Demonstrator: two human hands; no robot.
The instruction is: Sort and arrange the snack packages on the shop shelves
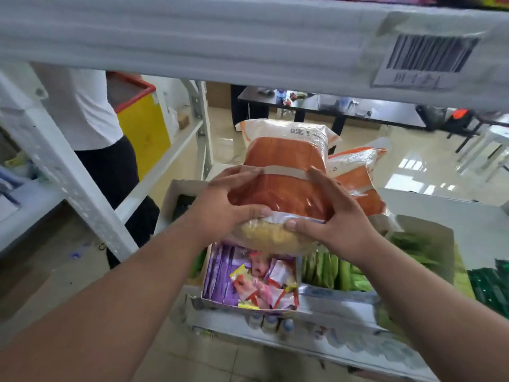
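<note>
Print on orange-and-white snack bag [286, 166] blurred, unreadable; left hand [220, 208] and right hand [338, 219] fingers curled round its clear lower end.

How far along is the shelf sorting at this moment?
Done: a second orange-and-white snack bag stands on the shelf, and green packets are lined up. In hand: left hand and right hand grip a large orange-and-white snack bag. Left: the cardboard box of mixed small sachets looks unsorted.
</note>
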